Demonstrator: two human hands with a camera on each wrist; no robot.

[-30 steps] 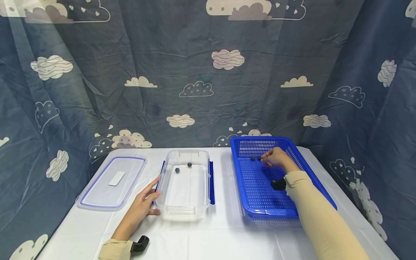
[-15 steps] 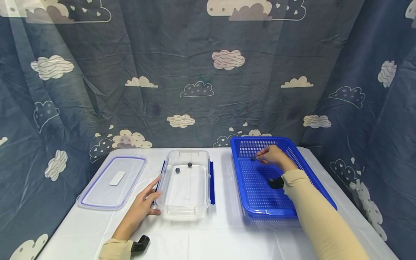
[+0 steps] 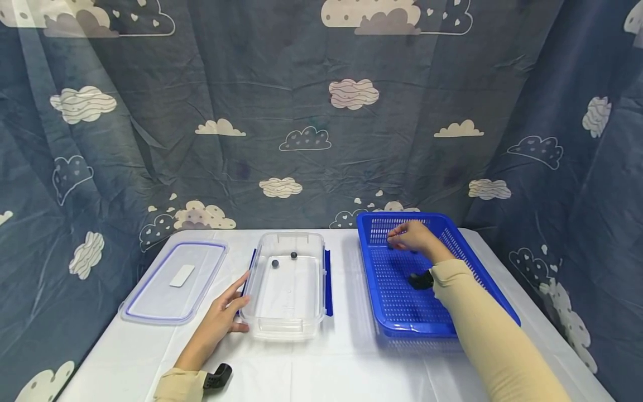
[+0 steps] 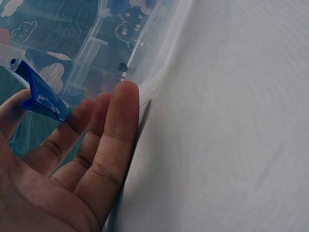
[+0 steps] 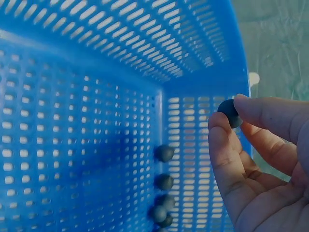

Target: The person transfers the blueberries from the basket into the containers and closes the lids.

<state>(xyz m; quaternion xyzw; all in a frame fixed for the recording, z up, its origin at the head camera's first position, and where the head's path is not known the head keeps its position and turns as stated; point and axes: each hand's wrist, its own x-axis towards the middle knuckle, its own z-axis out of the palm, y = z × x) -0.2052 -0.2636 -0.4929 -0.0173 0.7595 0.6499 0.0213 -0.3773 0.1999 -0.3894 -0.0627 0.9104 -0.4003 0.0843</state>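
Note:
In the right wrist view my right hand (image 5: 270, 154) pinches a blueberry (image 5: 230, 112) between thumb and fingertips, level with the basket's upper wall. From the head, that same right hand (image 3: 416, 237) is over the far left part of the blue basket (image 3: 417, 328). Several more dark berries (image 5: 164, 181) lie along the foot of the basket wall. My left hand (image 3: 217, 315) rests against the left side of a clear plastic container (image 3: 281, 328), its fingers loosely extended by the blue side latch (image 4: 43, 94). Inside that container are two blueberries (image 3: 275, 264).
A clear lid with a blue seal (image 3: 173, 310) and a white label (image 3: 182, 275) lies left of the container. Another blue latch (image 3: 329, 282) hangs folded out on the container's right side. A dark cloud-printed curtain (image 3: 301, 67) surrounds the white table (image 3: 346, 368).
My right hand has moved left and slightly up in the basket, now with a blueberry pinched and covering the spot where berries showed. The left hand and container have stayed put.

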